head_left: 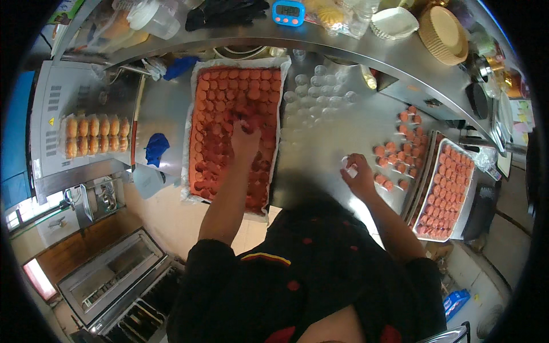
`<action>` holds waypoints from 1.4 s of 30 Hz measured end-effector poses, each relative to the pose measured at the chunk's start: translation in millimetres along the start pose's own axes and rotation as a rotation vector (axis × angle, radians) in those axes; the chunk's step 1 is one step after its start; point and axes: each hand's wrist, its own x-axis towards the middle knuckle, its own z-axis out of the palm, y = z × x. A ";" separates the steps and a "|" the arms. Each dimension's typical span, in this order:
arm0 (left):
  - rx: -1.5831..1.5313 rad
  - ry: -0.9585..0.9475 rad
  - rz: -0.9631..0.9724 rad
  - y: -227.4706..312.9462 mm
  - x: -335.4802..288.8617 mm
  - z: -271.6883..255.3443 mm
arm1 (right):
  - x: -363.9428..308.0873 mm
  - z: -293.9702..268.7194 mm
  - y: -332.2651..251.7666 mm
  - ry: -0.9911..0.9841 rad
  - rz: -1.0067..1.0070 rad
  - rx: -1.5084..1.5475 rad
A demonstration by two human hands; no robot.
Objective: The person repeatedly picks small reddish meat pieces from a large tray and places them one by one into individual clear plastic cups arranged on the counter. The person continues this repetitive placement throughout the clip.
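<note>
A large tray of red sponge cake (220,86), lined with white paper (284,80), has a surface marked all over with cut rounds. My left hand (246,140) reaches over its middle, fingers closed and pointing down into the cake; what they grip, if anything, is hard to make out. To the right, my right hand (359,174) pinches a small clear plastic cup (346,164) above the steel worktop. Several more clear cups (320,88) stand in rows beyond it. Several red cake rounds (392,147) sit in a group to the right of that hand.
At the far right, a metal tray (446,191) carries rows of red rounds. Packed golden buns (97,137) lie at the left, near a crumpled blue cloth (156,150). A steel shelf (343,47) crosses the back, bearing a blue timer (288,12) and paper cake cases (443,34).
</note>
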 end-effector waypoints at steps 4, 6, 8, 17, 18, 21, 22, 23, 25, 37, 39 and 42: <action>-0.453 -0.269 0.134 2.6 -80.7 26.0 | -24.2 13.3 -54.8 -0.030 0.206 0.379; -0.599 -0.402 0.193 27.5 -120.9 29.6 | -23.3 19.9 -80.2 -0.047 0.175 0.364; -0.490 -0.414 0.373 57.3 -155.0 23.5 | -22.3 25.2 -100.1 -0.047 0.070 0.263; -0.183 -0.289 0.794 72.3 -192.8 -0.5 | -46.9 30.9 -129.3 0.012 -0.109 0.185; -0.204 -0.308 0.795 70.9 -196.2 -0.1 | -50.1 32.6 -130.8 0.014 -0.127 0.195; -0.207 -0.311 0.819 64.8 -202.1 -0.7 | -57.4 33.1 -148.0 0.025 -0.119 0.141; -0.170 -0.287 0.846 62.9 -202.8 -1.0 | -58.7 34.2 -146.7 0.038 -0.148 0.137; -0.133 -0.263 0.872 62.0 -203.5 -1.9 | -59.3 36.3 -142.8 0.050 -0.178 0.133; -0.104 -0.241 0.913 63.2 -206.2 -7.0 | -61.2 38.4 -140.5 0.065 -0.214 0.124; -0.779 -0.685 0.087 45.6 -196.8 11.0 | -58.4 37.1 -162.9 0.151 -0.474 -0.115; -0.894 -0.764 -0.053 55.5 -199.2 2.9 | -57.3 39.0 -159.9 0.169 -0.459 -0.080; -0.978 -0.757 -0.088 61.6 -200.8 0.3 | -55.2 38.4 -151.8 0.198 -0.457 -0.067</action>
